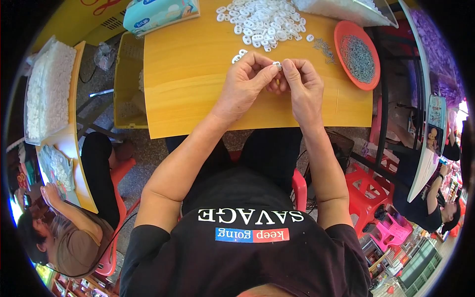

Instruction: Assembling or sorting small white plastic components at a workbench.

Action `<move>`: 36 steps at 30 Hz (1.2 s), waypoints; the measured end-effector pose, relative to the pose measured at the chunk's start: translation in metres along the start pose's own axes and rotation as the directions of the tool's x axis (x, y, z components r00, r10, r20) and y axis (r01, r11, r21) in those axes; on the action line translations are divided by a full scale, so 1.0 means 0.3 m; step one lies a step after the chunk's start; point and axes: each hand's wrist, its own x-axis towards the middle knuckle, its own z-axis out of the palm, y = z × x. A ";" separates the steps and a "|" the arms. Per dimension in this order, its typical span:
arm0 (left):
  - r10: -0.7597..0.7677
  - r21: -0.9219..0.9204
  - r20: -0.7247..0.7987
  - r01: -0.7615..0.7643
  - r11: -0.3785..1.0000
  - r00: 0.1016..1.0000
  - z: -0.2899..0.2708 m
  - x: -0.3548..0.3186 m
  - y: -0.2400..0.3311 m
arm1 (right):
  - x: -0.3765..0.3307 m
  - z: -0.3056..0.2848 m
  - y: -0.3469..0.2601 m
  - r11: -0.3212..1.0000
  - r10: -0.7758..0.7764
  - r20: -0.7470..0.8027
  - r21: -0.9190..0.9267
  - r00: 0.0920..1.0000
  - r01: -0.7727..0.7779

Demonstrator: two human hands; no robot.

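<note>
Over the yellow table [188, 99], my left hand [245, 84] pinches a small white oval plastic piece with holes [277, 64] between thumb and forefinger. Close against it, my right hand [304, 86] is closed, its thumb and fingertips pressed together at the piece's right side; whatever they grip is too small to make out. Beyond my hands lies a heap of similar white pieces [269, 22], with a few more [239, 56] just past my left knuckles. A red plate [342, 37] full of small grey metal screws [358, 59] stands to the right, and some loose screws [324, 48] lie beside it.
A tissue pack [161, 15] sits at the far left corner, and a clear bin of white pieces [346, 11] at the far right. Left of the table are a yellow crate [129, 84] and a seated person [74, 237]. Red stools [366, 193] stand at right.
</note>
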 end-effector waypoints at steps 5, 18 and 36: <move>0.000 0.003 0.005 0.000 1.000 1.000 0.000 0.000 0.004 | 0.006 0.005 -0.001 0.998 -0.022 -0.010 -0.056 1.000 0.021; -0.001 0.035 -0.048 0.003 0.999 0.999 0.006 0.007 0.000 | 0.002 0.048 0.001 0.975 -0.163 -0.095 -0.171 0.982 0.145; -0.026 0.044 -0.031 0.027 0.999 0.999 0.007 0.001 0.001 | 0.012 0.002 -0.013 0.742 -0.469 0.092 -0.500 0.879 0.448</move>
